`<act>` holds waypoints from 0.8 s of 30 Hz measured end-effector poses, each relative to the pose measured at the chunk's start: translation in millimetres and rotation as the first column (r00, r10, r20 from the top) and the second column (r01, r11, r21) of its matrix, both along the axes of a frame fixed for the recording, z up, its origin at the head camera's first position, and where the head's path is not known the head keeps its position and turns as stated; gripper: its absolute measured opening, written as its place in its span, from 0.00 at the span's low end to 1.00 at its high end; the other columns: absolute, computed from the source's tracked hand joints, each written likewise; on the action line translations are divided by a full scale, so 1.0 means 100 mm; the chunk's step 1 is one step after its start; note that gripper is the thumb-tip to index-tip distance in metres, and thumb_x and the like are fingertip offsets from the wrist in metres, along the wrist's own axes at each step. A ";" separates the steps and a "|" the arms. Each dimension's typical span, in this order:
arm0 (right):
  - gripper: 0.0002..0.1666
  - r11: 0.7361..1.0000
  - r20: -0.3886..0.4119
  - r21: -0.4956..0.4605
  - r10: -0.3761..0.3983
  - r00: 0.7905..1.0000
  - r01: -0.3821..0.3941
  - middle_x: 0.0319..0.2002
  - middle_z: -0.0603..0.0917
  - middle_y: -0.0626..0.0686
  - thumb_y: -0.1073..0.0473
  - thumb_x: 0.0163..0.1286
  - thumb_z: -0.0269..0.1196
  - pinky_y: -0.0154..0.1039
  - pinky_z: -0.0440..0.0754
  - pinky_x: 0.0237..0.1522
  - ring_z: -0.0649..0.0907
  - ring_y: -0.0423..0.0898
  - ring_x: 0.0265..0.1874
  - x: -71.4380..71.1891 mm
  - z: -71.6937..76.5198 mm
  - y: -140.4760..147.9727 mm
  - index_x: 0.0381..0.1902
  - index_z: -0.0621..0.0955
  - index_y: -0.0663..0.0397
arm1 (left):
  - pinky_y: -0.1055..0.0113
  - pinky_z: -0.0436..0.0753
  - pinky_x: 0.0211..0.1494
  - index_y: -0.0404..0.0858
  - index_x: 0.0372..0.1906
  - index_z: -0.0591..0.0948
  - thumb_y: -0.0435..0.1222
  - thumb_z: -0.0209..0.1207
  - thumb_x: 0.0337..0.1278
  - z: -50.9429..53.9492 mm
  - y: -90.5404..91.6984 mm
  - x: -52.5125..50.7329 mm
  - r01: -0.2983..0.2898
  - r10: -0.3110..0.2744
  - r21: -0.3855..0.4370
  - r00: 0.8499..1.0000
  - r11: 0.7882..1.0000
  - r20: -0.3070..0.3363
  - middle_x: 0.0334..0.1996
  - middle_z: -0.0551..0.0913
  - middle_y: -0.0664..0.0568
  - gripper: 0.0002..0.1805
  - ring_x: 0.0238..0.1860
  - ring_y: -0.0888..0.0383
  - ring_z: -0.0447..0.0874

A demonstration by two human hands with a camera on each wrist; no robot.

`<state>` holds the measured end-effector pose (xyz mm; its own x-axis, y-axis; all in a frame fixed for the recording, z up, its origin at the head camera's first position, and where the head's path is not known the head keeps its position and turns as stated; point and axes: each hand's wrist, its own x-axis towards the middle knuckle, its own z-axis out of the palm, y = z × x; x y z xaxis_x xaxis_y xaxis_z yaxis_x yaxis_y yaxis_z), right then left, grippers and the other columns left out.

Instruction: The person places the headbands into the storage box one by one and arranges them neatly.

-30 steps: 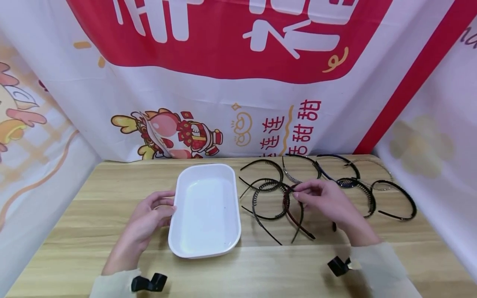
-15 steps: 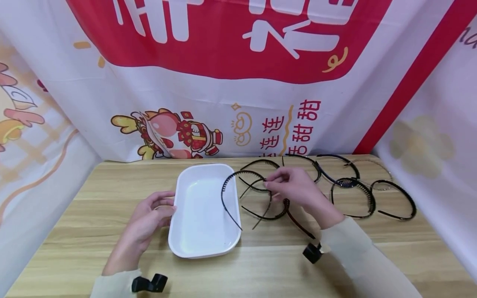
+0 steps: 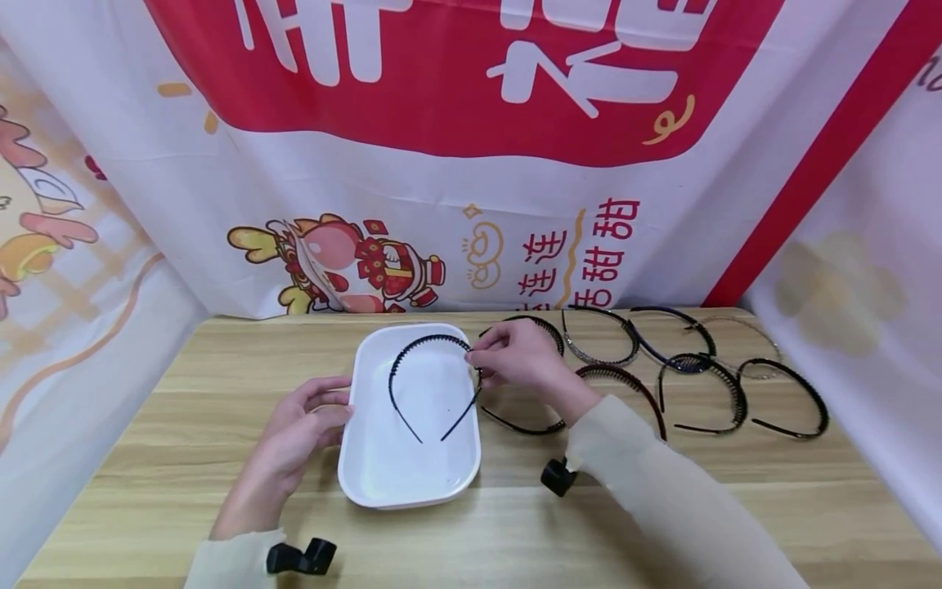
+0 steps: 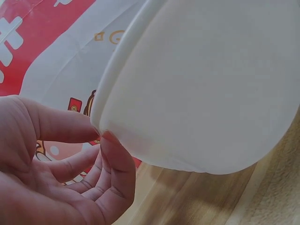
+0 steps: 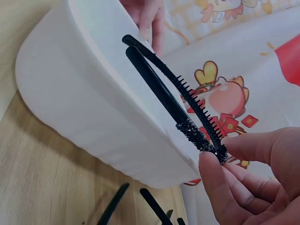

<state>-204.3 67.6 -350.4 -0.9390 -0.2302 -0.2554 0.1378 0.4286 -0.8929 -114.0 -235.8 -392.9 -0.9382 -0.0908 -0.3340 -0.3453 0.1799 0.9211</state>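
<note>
Two hands are at work around a white tray (image 3: 412, 470) on the bench (image 3: 169, 458). The right hand (image 3: 522, 356) pinches a black toothed headband (image 5: 161, 92) between thumb and fingers; the headband extends left of that hand over the tray, its two tips pointing back toward the person. Whether it touches the tray, I cannot tell. Beside the pinching fingertips, part of the headband looks beaded. The left hand (image 3: 305, 421) has thumb and fingers clamped on the tray's left rim. Right of the right hand, a reddish-brown headband (image 3: 642, 386) lies nearby, and a black headband (image 3: 815, 397) farther right.
</note>
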 end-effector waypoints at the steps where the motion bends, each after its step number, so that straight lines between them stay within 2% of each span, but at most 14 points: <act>1: 0.10 1.000 -0.003 0.007 0.004 1.000 -0.004 0.36 0.92 0.54 0.59 0.67 0.76 0.49 0.94 0.45 0.90 0.45 0.26 -0.01 0.00 -0.03 0.44 0.89 0.56 | 0.66 0.89 0.52 0.37 0.80 0.67 0.32 0.60 0.74 0.00 0.00 0.00 -0.002 0.002 0.000 1.000 1.000 0.000 0.64 0.76 0.44 0.33 0.54 0.54 0.82; 4: 0.09 0.999 -0.009 0.028 0.020 1.000 -0.020 0.35 0.91 0.54 0.59 0.68 0.76 0.49 0.94 0.45 0.91 0.48 0.28 -0.03 0.00 -0.14 0.42 0.89 0.56 | 0.66 0.89 0.52 0.37 0.80 0.67 0.32 0.60 0.74 0.00 0.00 -0.01 -0.007 0.007 -0.001 1.000 1.000 0.001 0.65 0.75 0.43 0.33 0.55 0.54 0.81; 8: 0.09 0.995 -0.034 0.086 0.045 0.998 -0.042 0.32 0.91 0.53 0.57 0.67 0.77 0.48 0.94 0.42 0.89 0.45 0.25 -0.07 -0.01 -0.27 0.40 0.89 0.55 | 0.66 0.89 0.52 0.38 0.80 0.67 0.32 0.60 0.74 0.00 0.00 -0.01 -0.011 0.011 -0.002 1.000 1.000 0.003 0.65 0.75 0.43 0.33 0.55 0.54 0.81; 15: 0.09 0.983 -0.072 0.175 0.068 0.995 -0.055 0.30 0.91 0.51 0.58 0.63 0.80 0.39 0.92 0.33 0.89 0.42 0.23 -0.09 0.01 -0.44 0.36 0.89 0.53 | 0.65 0.89 0.52 0.37 0.79 0.68 0.31 0.60 0.72 -0.01 0.00 0.00 -0.012 0.012 0.014 1.000 1.000 -0.007 0.63 0.77 0.43 0.33 0.54 0.55 0.83; 20: 0.08 0.965 -0.084 0.251 0.106 0.991 -0.082 0.30 0.91 0.50 0.57 0.63 0.80 0.34 0.88 0.32 0.91 0.44 0.27 -0.10 0.00 -0.53 0.36 0.90 0.52 | 0.66 0.89 0.52 0.37 0.79 0.68 0.31 0.60 0.72 0.00 0.00 -0.01 -0.010 0.010 0.015 1.000 1.000 -0.014 0.62 0.77 0.44 0.33 0.53 0.56 0.83; 24: 0.08 0.947 -0.113 0.309 0.128 0.985 -0.088 0.27 0.90 0.48 0.56 0.64 0.80 0.33 0.85 0.29 0.90 0.43 0.26 -0.10 -0.03 -0.58 0.34 0.90 0.51 | 0.65 0.89 0.51 0.35 0.79 0.68 0.30 0.60 0.72 -0.01 0.00 -0.01 -0.006 0.006 0.023 1.000 1.000 -0.025 0.61 0.78 0.44 0.33 0.52 0.57 0.82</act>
<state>-214.2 10.0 -353.1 -0.9426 -0.2630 -0.2059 -0.0330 0.6866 -0.7262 -114.6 -236.1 -394.1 -0.9456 -0.0891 -0.3128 -0.3235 0.1566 0.9332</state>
